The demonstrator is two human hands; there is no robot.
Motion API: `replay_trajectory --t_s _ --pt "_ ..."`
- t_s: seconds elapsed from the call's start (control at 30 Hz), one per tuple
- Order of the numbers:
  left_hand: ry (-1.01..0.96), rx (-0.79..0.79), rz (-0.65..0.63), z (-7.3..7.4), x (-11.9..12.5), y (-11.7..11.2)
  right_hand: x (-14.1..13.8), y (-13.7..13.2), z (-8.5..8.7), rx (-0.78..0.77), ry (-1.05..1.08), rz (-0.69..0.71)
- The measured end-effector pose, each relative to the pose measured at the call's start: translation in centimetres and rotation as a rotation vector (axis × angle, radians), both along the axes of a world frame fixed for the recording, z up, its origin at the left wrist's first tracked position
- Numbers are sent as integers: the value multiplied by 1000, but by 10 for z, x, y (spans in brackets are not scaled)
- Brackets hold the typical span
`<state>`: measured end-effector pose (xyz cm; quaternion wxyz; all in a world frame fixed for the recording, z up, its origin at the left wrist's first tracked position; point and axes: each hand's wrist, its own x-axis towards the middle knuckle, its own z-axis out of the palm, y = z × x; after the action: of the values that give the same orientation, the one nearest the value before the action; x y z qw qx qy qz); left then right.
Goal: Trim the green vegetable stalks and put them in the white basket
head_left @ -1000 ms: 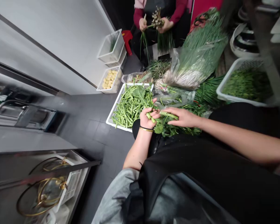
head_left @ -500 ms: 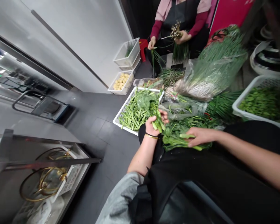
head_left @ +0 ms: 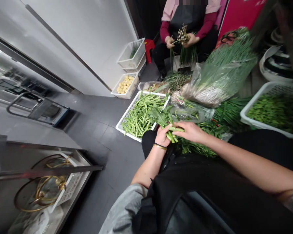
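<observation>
My left hand (head_left: pixel 164 135) is closed around a small bunch of leafy green stalks (head_left: pixel 171 136), leaves pointing away from me. Against that bunch, my right hand (head_left: pixel 191 131) pinches a pale green stalk (head_left: pixel 177 129) between thumb and fingers. Below and behind the right hand lies a pile of leafy greens (head_left: pixel 197 148) close to my lap. Just beyond my left hand sits a white basket (head_left: pixel 119 127) filled with cut green stems (head_left: pixel 139 115). The exact kind of leafy vegetable is hard to make out.
Across from me a seated person (head_left: pixel 189 19) holds a bunch of thin green stalks. A plastic bag of scallions (head_left: pixel 229 71) lies between us. A basket of greens (head_left: pixel 244 114) stands right, a basket of potatoes (head_left: pixel 128 93) ahead-left, and a metal rack (head_left: pixel 88 169) at left.
My right hand has lifted a stalk from the pile and moved left to the bunch in my left hand. The other person's hands have come together.
</observation>
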<state>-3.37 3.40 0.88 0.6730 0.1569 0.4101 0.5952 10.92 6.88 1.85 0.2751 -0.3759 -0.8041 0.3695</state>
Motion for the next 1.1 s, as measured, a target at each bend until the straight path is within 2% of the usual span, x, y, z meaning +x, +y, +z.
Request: replay_trajectory --t_s 0.1,0.17,0.2,0.27,0.37,0.43,0.5,0.57,0.63,0.7,0.8,0.87,1.0,1.1 --pt "-25 -75 -96 0 -9 -1 26 6 9 -98 -56 133" --pt "-49 -106 -130 1 -11 -2 42 13 16 -172 -57 106" --pt "-68 -112 -135 2 -11 -2 48 16 20 -155 -56 77" --pt "-113 -107 -146 3 -8 -3 53 19 25 19 -67 45" --pt "-133 -96 -179 4 -5 -3 49 17 27 437 -114 63" --pt "-106 -100 -207 6 -4 -5 43 13 24 631 -170 46" --pt "-90 -110 -245 9 -3 -8 36 6 18 716 -226 23" --pt "-75 -101 -262 12 -2 -14 30 -1 10 732 -262 25" --pt "-26 -58 -226 13 0 -18 25 -9 5 715 -282 29" --pt "47 1 -149 13 2 -20 22 -16 2 675 -272 30" --pt "120 65 -66 17 0 -19 24 -20 2 526 -110 101" --pt "126 70 -91 21 -3 -17 28 -18 4 293 47 102" --pt "140 96 -192 27 -4 -18 27 -5 14 -277 215 -123" --pt "153 111 -200 23 1 -22 16 7 21 -442 231 -100"
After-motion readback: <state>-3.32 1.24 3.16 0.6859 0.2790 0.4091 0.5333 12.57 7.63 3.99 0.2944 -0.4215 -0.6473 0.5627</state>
